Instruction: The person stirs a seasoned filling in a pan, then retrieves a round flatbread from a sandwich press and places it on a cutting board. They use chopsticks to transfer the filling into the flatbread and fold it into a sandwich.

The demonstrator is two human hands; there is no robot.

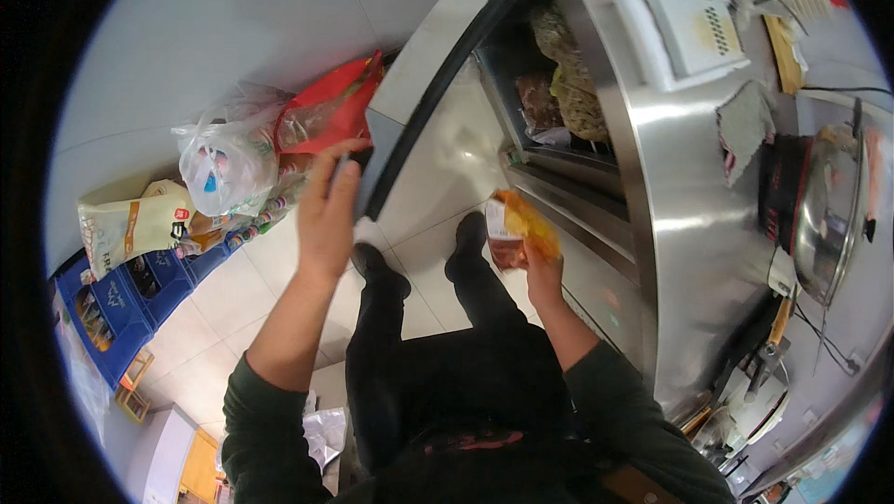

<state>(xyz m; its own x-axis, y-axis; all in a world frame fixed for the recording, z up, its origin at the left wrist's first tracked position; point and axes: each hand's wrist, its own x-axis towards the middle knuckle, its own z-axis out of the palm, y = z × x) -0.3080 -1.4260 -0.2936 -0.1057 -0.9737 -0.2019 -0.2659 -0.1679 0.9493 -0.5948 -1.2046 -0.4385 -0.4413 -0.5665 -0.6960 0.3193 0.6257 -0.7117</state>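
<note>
My right hand (543, 273) is shut on a yellow and reddish-brown plastic food packet (513, 228) with a white label, held over the floor. My left hand (328, 207) is raised at the outer edge of an open fridge door (447, 36), its fingertips touching the dark part there; it seems to grip the door's edge, though the contact is partly hidden. Inside the under-counter fridge, stuffed plastic bags (576, 95) lie beside a wrapped dark red item (538, 102).
A stainless steel counter (684, 190) on the right bears a white grater (688, 36), a grey cloth (747, 123) and a lidded pan (831, 211). At left, blue crates (160, 287) hold bottles, with a white plastic bag (230, 169), a red bag (332, 109) and a cream sack (133, 225) about them.
</note>
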